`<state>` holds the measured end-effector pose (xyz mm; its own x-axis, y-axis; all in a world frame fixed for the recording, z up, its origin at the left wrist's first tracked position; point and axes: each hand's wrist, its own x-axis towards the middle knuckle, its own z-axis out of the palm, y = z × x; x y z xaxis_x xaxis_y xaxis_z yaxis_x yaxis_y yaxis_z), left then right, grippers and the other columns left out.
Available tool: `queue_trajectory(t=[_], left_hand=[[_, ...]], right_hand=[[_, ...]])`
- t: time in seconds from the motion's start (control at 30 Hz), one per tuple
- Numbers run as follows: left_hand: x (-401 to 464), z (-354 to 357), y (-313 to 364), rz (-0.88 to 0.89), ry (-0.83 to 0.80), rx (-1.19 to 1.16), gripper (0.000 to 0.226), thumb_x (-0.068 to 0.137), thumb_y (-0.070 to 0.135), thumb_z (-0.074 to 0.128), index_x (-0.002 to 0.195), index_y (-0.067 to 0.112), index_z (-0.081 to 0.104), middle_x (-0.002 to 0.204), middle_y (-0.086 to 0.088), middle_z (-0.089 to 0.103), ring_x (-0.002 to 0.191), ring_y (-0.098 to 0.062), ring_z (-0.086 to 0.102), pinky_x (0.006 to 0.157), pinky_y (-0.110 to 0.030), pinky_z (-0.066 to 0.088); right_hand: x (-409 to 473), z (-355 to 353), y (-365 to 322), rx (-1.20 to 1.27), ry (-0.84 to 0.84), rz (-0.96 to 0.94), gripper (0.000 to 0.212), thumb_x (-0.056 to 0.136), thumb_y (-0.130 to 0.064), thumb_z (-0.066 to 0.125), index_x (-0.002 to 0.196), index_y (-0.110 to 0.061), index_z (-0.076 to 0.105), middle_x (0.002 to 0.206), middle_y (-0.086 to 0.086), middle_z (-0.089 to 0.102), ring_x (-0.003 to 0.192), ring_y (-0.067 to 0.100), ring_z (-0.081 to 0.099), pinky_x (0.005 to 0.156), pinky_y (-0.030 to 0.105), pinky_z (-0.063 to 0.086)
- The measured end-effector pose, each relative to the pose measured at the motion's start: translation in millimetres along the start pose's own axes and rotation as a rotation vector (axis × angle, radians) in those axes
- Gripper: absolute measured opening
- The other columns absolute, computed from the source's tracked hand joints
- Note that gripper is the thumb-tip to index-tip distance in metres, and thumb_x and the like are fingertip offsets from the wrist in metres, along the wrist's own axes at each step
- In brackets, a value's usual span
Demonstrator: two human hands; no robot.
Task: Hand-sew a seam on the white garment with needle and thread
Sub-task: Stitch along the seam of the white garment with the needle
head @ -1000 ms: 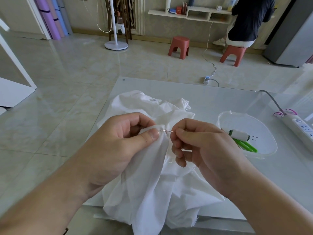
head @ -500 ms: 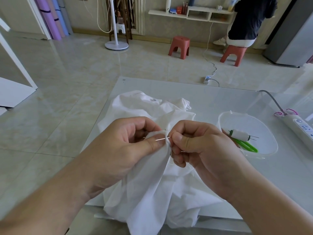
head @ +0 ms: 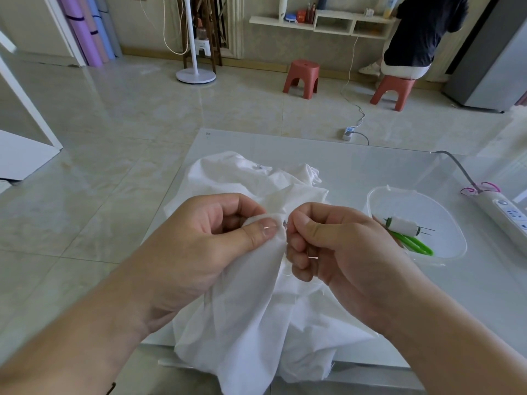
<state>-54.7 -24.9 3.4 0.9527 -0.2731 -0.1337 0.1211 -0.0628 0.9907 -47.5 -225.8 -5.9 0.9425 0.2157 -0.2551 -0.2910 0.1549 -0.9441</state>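
White garment [head: 251, 317] lies bunched on my bench [head: 370, 172], its far folds spread flat on the pale top and its near part hanging over the edge closest to me. My left hand [head: 199, 246] grips a raised fold of the garment, thumb pressed flat on top of the cloth and the other fingers curled beneath it. My right hand [head: 342, 252] sits just beside that fold, thumb and forefinger pinching the needle [head: 286, 223], of which only a short metal bit shows in the small gap between my two thumbs; the rest of my right fingers are curled in toward the palm. A thin strand of thread [head: 288, 273] loops against the garment just below my right fingers, though it is too fine to follow far. To the right of the garment, apart from it, a clear plastic tub [head: 379, 201] holds a white spool [head: 403, 226] lying on its side and a pair of green-handled snips [head: 413, 243] partly under the spool. Farther right of the garment a white power strip [head: 507, 215] rests on the bench near the edge of view. Beyond the garment, on the tiled floor, stand two red stools [head: 302, 78], a person seated on the right-hand one.
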Motion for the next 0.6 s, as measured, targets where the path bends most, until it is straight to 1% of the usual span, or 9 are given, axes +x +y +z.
queue_trajectory(t=[0.07,0.13,0.23,0.3,0.37,0.4,0.47,0.5,0.6], left_hand=[[0.0,0.3,-0.1,-0.003,-0.008,0.004,0.021,0.078,0.036,0.076,0.089,0.019,0.08,0.087,-0.005,0.078,0.08,-0.014,0.073,0.073,-0.023,0.056],[0.8,0.0,-0.7,-0.007,-0.006,0.017,0.02,0.08,0.036,0.075,0.09,0.019,0.08,0.089,-0.007,0.08,0.082,-0.015,0.074,0.076,-0.027,0.056],[1.3,0.4,-0.5,-0.024,0.0,0.023,0.021,0.082,0.035,0.075,0.092,0.018,0.081,0.093,-0.008,0.081,0.085,-0.018,0.077,0.079,-0.031,0.056],[1.6,0.7,-0.8,-0.034,0.013,0.02,0.021,0.083,0.035,0.074,0.094,0.017,0.081,0.094,-0.009,0.081,0.088,-0.02,0.077,0.083,-0.035,0.056],[2.4,0.9,-0.9,-0.049,0.039,-0.008,0.02,0.085,0.034,0.075,0.092,0.016,0.081,0.094,-0.009,0.08,0.087,-0.02,0.076,0.084,-0.037,0.055],[2.5,0.9,-0.7,-0.061,0.052,-0.029,0.02,0.085,0.033,0.075,0.091,0.015,0.081,0.092,-0.009,0.079,0.084,-0.02,0.075,0.082,-0.037,0.055],[2.7,1.2,0.3,-0.082,0.061,-0.064,0.018,0.087,0.03,0.075,0.09,0.014,0.081,0.091,-0.011,0.079,0.081,-0.02,0.073,0.08,-0.036,0.055],[3.0,1.6,0.7,-0.09,0.061,-0.07,0.017,0.089,0.028,0.074,0.09,0.013,0.081,0.092,-0.013,0.079,0.081,-0.02,0.074,0.079,-0.036,0.055],[3.6,2.4,0.9,-0.093,0.054,-0.052,0.015,0.092,0.027,0.074,0.089,0.014,0.081,0.089,-0.01,0.078,0.079,-0.018,0.072,0.077,-0.035,0.052]], right_hand=[[-1.5,1.7,-0.4,0.007,-0.019,-0.007,0.029,0.104,-0.004,0.055,0.077,-0.005,0.066,0.069,0.01,0.055,0.059,0.021,0.049,0.053,0.03,0.041],[-3.1,2.4,-0.7,-0.014,-0.025,-0.03,0.03,0.102,-0.005,0.059,0.074,-0.006,0.069,0.069,0.011,0.056,0.058,0.022,0.05,0.054,0.029,0.041],[-5.4,2.9,-0.7,-0.059,-0.016,-0.071,0.023,0.098,-0.006,0.065,0.076,-0.004,0.071,0.07,0.014,0.06,0.06,0.022,0.052,0.054,0.029,0.042],[-5.5,3.4,-0.6,-0.106,0.017,-0.085,0.02,0.096,-0.008,0.068,0.079,-0.005,0.076,0.074,0.014,0.068,0.064,0.022,0.056,0.058,0.03,0.044],[-4.4,2.2,-0.3,-0.224,0.109,-0.124,0.017,0.096,-0.012,0.071,0.085,-0.013,0.083,0.082,0.007,0.077,0.073,0.022,0.065,0.067,0.033,0.05],[-3.9,0.7,-0.3,-0.302,0.172,-0.159,0.015,0.096,-0.015,0.072,0.089,-0.02,0.085,0.085,0.002,0.079,0.079,0.018,0.069,0.073,0.033,0.052],[-4.5,-1.9,-1.7,-0.414,0.258,-0.248,0.019,0.094,-0.016,0.075,0.095,-0.033,0.083,0.09,-0.005,0.079,0.084,0.01,0.071,0.079,0.028,0.052],[-5.8,-2.2,-3.2,-0.436,0.252,-0.301,0.023,0.093,-0.014,0.075,0.097,-0.035,0.082,0.092,-0.007,0.078,0.088,0.008,0.071,0.081,0.026,0.051],[-9.4,1.9,-3.4,-0.472,0.097,-0.471,0.037,0.091,0.003,0.072,0.1,-0.032,0.081,0.102,-0.008,0.077,0.102,0.012,0.07,0.084,0.026,0.052]])
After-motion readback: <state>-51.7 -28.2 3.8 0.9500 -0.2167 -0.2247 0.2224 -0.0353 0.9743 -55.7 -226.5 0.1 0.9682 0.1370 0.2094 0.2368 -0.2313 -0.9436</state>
